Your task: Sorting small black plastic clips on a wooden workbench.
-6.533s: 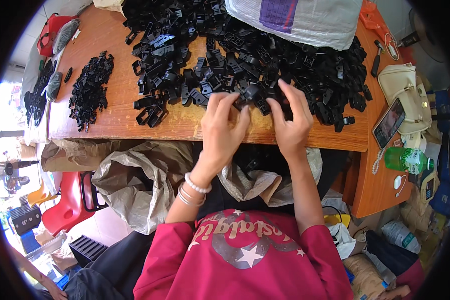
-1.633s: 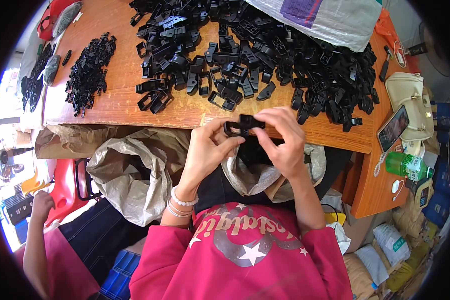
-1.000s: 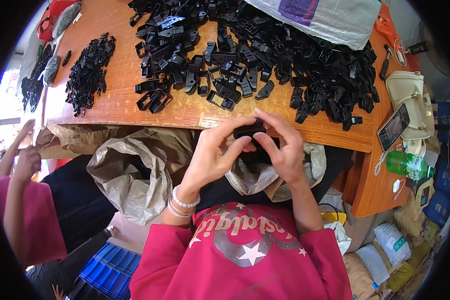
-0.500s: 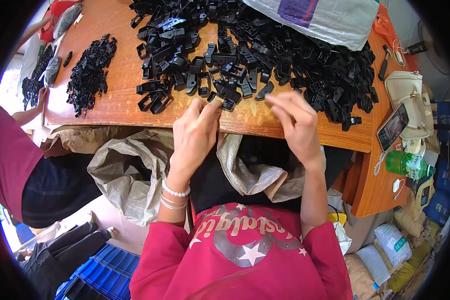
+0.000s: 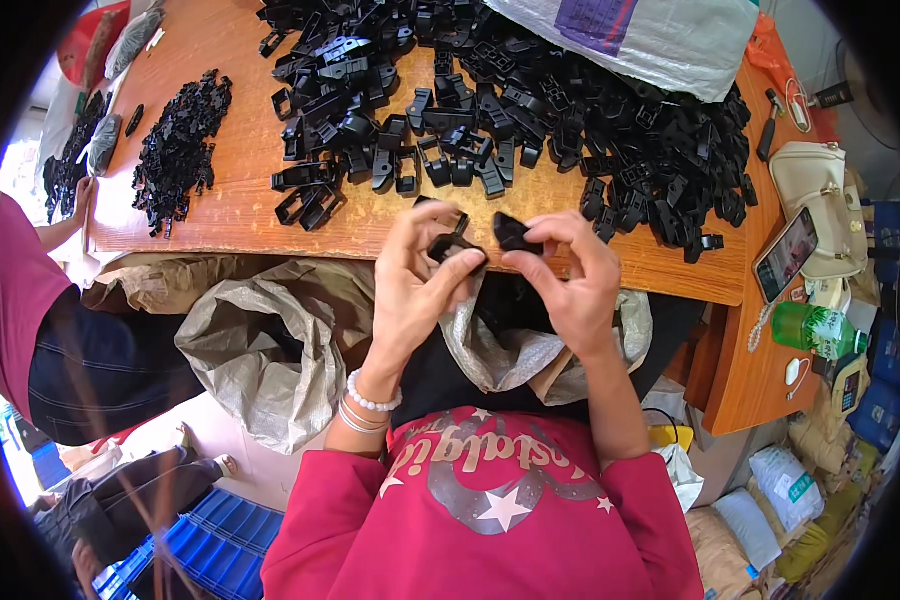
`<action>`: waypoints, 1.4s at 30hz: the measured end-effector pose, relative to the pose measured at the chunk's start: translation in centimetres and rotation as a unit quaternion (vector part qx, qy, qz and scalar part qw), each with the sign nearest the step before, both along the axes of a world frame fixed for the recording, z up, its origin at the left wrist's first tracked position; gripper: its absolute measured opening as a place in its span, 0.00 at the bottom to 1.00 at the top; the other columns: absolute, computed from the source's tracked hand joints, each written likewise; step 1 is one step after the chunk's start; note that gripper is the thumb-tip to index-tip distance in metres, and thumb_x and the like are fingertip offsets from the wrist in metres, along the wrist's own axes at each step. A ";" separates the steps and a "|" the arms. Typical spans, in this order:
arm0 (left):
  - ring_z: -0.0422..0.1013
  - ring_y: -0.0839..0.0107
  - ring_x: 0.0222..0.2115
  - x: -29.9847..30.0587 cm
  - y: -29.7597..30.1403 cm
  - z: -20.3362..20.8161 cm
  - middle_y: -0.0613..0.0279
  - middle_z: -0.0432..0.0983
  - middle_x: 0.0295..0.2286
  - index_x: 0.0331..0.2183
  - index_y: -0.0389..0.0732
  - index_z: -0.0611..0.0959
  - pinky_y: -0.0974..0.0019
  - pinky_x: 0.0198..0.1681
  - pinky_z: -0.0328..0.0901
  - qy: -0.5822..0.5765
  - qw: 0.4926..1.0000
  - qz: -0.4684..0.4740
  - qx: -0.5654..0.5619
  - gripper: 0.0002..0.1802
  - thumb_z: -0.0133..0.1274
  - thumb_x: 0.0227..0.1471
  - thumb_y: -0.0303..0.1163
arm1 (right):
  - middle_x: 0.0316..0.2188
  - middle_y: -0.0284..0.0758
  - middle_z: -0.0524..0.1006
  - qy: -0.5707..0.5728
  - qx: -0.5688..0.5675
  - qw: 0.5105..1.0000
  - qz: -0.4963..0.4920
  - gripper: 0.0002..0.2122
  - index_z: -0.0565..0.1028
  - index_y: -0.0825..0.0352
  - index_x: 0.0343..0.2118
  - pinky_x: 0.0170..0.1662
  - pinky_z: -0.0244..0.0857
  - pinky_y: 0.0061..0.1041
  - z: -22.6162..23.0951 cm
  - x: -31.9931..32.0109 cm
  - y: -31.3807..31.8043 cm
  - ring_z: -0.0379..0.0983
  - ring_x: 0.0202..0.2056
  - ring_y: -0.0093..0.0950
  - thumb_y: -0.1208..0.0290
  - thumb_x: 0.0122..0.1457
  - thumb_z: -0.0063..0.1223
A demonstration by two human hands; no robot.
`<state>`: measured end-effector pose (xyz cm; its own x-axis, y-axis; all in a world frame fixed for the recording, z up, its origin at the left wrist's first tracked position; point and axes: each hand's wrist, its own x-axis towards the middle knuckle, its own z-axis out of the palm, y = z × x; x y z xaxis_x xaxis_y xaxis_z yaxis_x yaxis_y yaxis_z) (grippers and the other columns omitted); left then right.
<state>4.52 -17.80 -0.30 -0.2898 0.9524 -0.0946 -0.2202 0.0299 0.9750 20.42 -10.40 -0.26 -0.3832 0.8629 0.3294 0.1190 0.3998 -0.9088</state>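
My left hand (image 5: 417, 278) is closed on a black plastic frame-like part (image 5: 456, 246), thumb and fingers around it. In my right hand (image 5: 573, 275) a smaller black plastic piece (image 5: 511, 232) is pinched between thumb and fingers. The two parts are close together but apart, held over the table's front edge. Beyond my hands spreads a big heap of black plastic parts (image 5: 450, 115), many of them open frames. Under my hands hangs an open woven sack (image 5: 478, 352) with dark contents I cannot make out.
A pile of small black pieces (image 5: 182, 140) lies on the wooden table (image 5: 255, 215) at left. At right are a hammer (image 5: 768, 125), phone (image 5: 786, 254), cream bag (image 5: 818, 205) and green bottle (image 5: 815, 330). Another woven sack (image 5: 260, 350) hangs beside a co-worker (image 5: 100, 370).
Both hands have come back from the heap toward me and closer together. My left hand now holds a black frame part, my right a smaller black piece.
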 end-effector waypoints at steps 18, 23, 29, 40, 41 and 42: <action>0.74 0.75 0.20 1.6 -0.8 1.5 0.58 0.77 0.27 0.45 0.34 0.76 0.75 0.23 0.67 0.260 0.961 -0.029 0.091 0.20 0.55 0.48 0.16 | 0.45 0.37 0.72 0.092 -0.111 0.987 0.067 0.18 0.72 0.73 0.47 0.50 0.61 0.21 -0.2 0.9 -1.6 0.69 0.46 0.25 0.81 0.52 0.59; 0.73 0.75 0.17 2.1 -1.1 0.6 0.58 0.77 0.26 0.45 0.35 0.75 0.73 0.21 0.65 0.238 0.965 -0.033 0.109 0.21 0.56 0.46 0.16 | 0.44 0.37 0.71 0.119 -0.163 0.976 0.086 0.17 0.73 0.73 0.46 0.47 0.62 0.19 -0.5 1.9 -1.7 0.69 0.42 0.23 0.82 0.51 0.59; 0.72 0.75 0.16 3.2 -1.3 -0.9 0.62 0.76 0.23 0.44 0.36 0.75 0.72 0.20 0.64 0.234 0.965 0.005 0.120 0.21 0.58 0.45 0.17 | 0.41 0.37 0.73 0.060 -0.124 0.990 0.038 0.15 0.75 0.73 0.42 0.46 0.63 0.21 -0.1 1.9 -2.3 0.70 0.41 0.25 0.83 0.49 0.60; 0.70 0.63 0.22 -2.7 0.9 -0.3 0.59 0.70 0.26 0.34 0.40 0.80 0.63 0.24 0.63 0.576 0.814 0.019 0.068 0.10 0.59 0.45 0.25 | 0.26 0.39 0.74 -0.234 0.046 0.941 -0.239 0.07 0.76 0.70 0.35 0.28 0.65 0.32 0.1 5.3 0.5 0.73 0.26 0.37 0.73 0.56 0.57; 0.70 0.62 0.22 -2.9 0.9 -0.8 0.58 0.69 0.26 0.34 0.41 0.80 0.62 0.24 0.63 0.611 0.788 0.004 0.078 0.10 0.59 0.45 0.25 | 0.26 0.39 0.74 -0.232 0.047 0.942 -0.237 0.07 0.76 0.70 0.35 0.28 0.65 0.32 -0.3 4.9 0.9 0.73 0.26 0.37 0.73 0.56 0.57; 0.69 0.60 0.25 -2.9 0.7 -1.0 0.57 0.68 0.27 0.33 0.41 0.80 0.61 0.26 0.64 0.616 0.785 0.002 0.066 0.10 0.59 0.43 0.24 | 0.26 0.39 0.73 -0.282 0.084 0.923 -0.247 0.09 0.75 0.69 0.37 0.29 0.66 0.33 -0.8 4.4 1.2 0.72 0.26 0.38 0.71 0.55 0.58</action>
<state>1.60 -17.10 -1.29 -0.0874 0.9296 0.3581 0.8920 -0.0870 0.4436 24.86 -9.18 -1.11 -0.1070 0.9334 0.3426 0.7599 0.2990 -0.5772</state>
